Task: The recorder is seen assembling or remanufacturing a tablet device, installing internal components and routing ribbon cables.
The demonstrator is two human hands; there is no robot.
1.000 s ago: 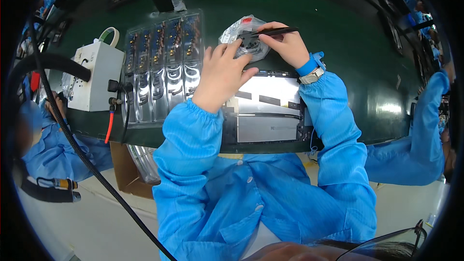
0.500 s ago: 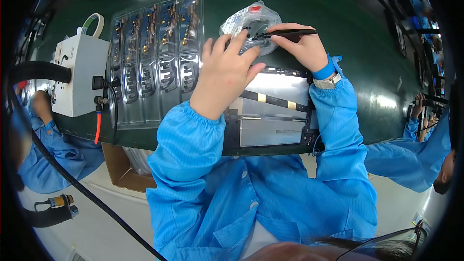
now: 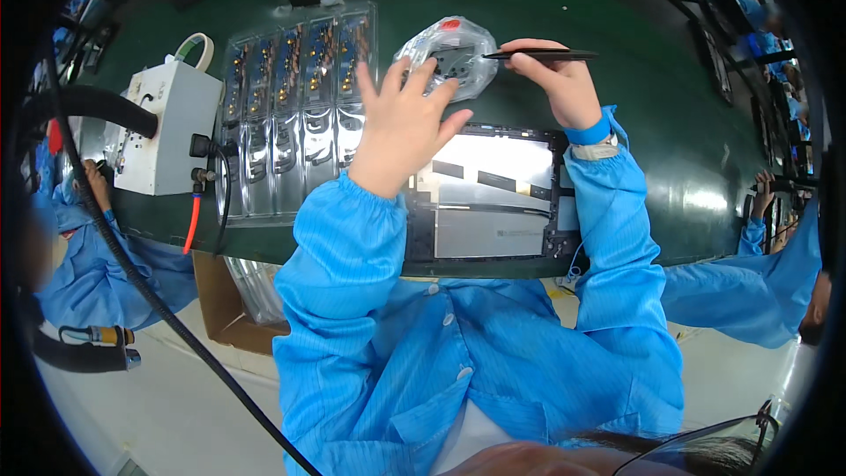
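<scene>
My left hand [image 3: 398,128] is spread flat, its fingertips at the near left rim of a clear plastic bag [image 3: 480,40] that bears a red mark. Small black parts [image 3: 455,66] show within the bag. Black tweezers [image 3: 555,55] are pinched in my right hand [image 3: 568,88], points toward the bag's right side. Whether their tips hold anything is too small to tell. Just below my hands lies an opened flat device [image 3: 493,236], a tablet-like panel with silver plates and dark strips across it.
Left of my hand, a clear tray [image 3: 295,137] holds several rows of blue circuit boards. Beyond it stands a white box [image 3: 172,132] with a black hose, cable and red tube. A cardboard box [image 3: 216,304] sits below the table edge. Other people in blue sleeves work at both sides.
The tweezers in my right hand have drawn right, from over the black parts to the bag's edge. My left fingers have spread and shifted slightly left. The whole view has shifted a little.
</scene>
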